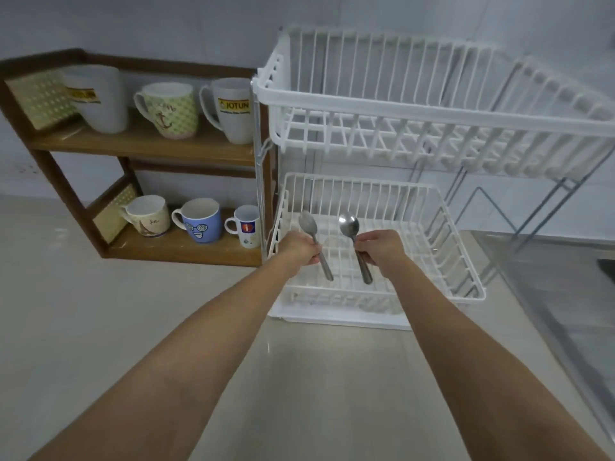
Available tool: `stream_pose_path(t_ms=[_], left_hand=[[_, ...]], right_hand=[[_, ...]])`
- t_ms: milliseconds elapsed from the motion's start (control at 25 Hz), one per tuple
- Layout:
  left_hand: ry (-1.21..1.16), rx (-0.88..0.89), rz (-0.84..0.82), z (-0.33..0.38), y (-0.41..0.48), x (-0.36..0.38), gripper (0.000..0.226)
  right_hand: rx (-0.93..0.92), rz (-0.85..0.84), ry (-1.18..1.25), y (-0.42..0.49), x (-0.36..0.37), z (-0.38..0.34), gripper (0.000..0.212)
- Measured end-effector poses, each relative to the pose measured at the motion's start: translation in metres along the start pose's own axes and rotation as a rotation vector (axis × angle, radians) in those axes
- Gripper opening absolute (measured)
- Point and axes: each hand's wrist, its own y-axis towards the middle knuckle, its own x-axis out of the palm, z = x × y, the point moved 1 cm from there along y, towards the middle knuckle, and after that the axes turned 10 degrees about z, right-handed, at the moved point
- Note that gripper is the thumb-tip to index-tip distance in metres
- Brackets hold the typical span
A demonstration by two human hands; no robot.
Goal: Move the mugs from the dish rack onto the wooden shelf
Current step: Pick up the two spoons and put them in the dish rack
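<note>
Six mugs [196,224] stand upright on the wooden shelf [139,146] left of the dish rack [459,287], over whose open lower basket each hand's grip, left hand [301,247] and right hand [379,249], closes on a spoon [352,239], bowl pointing away.

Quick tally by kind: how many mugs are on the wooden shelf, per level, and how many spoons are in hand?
Mugs, upper level: 3
Mugs, lower level: 3
Spoons in hand: 2
Total: 8

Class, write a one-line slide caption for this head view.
Each hand holds a spoon over the dish rack; six mugs fill the wooden shelf.
</note>
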Motion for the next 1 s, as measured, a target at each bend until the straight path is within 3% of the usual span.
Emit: stream_pose_path(t_ms=[280,480,760,1000], left_hand=[[0.182,-0.101,0.051,-0.015,0.035,0.021,0.028],[0.178,-0.100,-0.016,-0.023,0.036,0.015,0.027],[0.464,0.028,0.091,-0.022,0.036,0.019,0.032],[0.576,0.136,0.109,-0.019,0.021,0.011,0.032]], right_hand=[[-0.110,-0.045,-0.176,0.021,0.046,0.017,0.008],[-0.214,-0.005,-0.334,0.013,0.053,0.021,0.008],[-0.239,-0.003,-0.369,0.011,0.056,0.021,0.008],[-0.224,-0.038,-0.486,-0.001,0.046,0.015,0.008]])
